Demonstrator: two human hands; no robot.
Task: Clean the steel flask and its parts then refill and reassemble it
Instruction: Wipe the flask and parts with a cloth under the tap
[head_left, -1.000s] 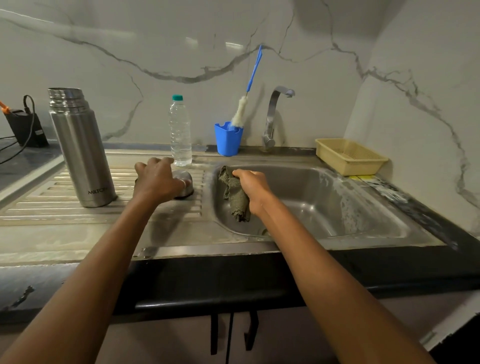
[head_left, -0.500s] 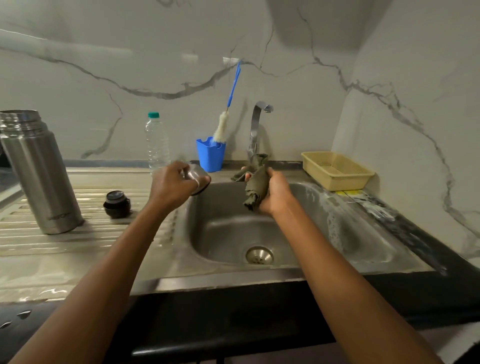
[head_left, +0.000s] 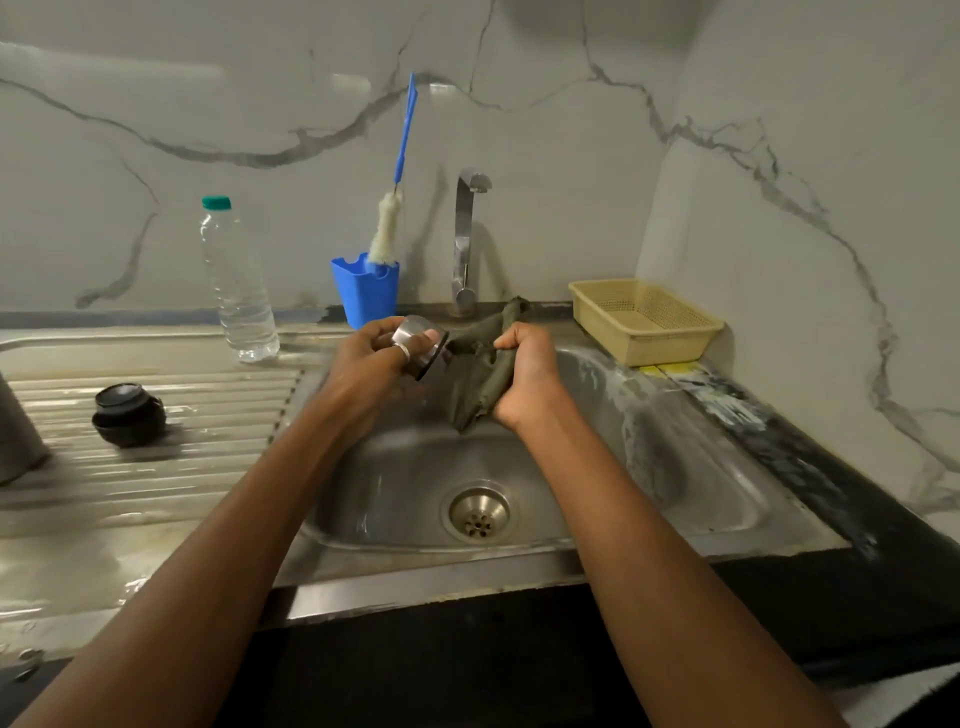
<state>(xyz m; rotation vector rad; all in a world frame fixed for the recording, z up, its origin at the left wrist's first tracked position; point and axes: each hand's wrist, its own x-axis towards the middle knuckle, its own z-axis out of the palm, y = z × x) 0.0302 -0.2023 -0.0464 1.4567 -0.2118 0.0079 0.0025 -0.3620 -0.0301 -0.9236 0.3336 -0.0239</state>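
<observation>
Closely, left grip (head_left: 370, 359) around steel cup (head_left: 417, 328)

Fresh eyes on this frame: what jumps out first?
Two hands over the sink: the left hand holds the steel cap, the right hand grips an olive cloth beside it. A black stopper sits on the drainboard to the left, and a yellow basket stands at the sink's back right corner.

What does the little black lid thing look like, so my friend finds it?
Start at the steel sink basin and look left to its ribbed steel draining board. The small round black plastic stopper sits there, squat and dark, unlike the tall clear plastic water bottle behind it.
</observation>
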